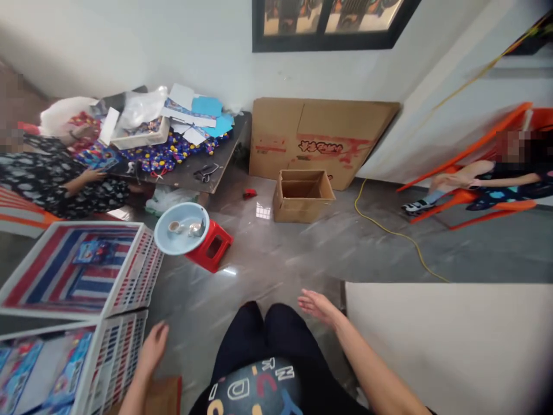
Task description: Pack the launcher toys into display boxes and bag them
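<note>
My right hand (318,305) hangs in the air beside my right thigh, fingers stretched out and holding nothing. It is nearest to the edge of a pale flat surface (449,340). On the other side my left hand (154,347) hovers next to the white plastic baskets, its fingers loosely bent and slightly blurred, with no object visible in it. The lower basket (114,357) contains blue printed packs (71,366). Striped cloth lines the upper basket (133,271), and a blue printed pack (93,252) lies on it.
A light-blue basin (184,210) with small items sits on a red stool (216,248). An open cardboard box (302,210) stands ahead on the floor. A yellow cable (389,230) crosses the floor. One person (64,167) sits at a cluttered table (220,173); another (484,178) sits right.
</note>
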